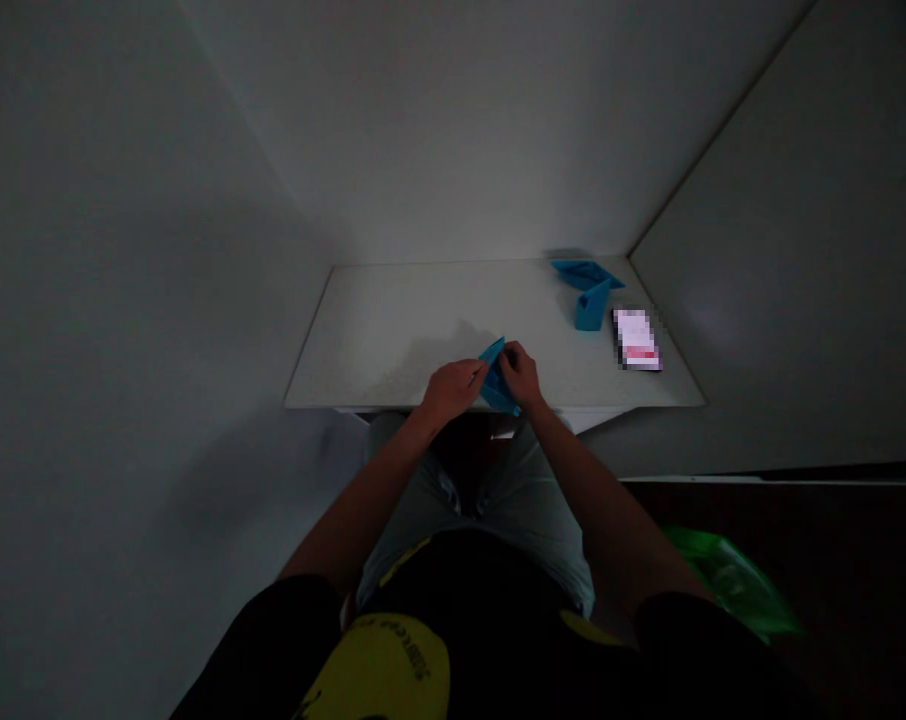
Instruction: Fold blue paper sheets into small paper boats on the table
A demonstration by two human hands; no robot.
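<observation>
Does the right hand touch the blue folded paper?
Touching: the head view shows the right hand with its fingers pressed against the blue folded paper.

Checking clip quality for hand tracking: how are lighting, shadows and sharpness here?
Head view: dim, lower frame near black; left hand and right hand and folded blue paper fairly sharp; soft shadow on the white table; card at right pixelated.
</observation>
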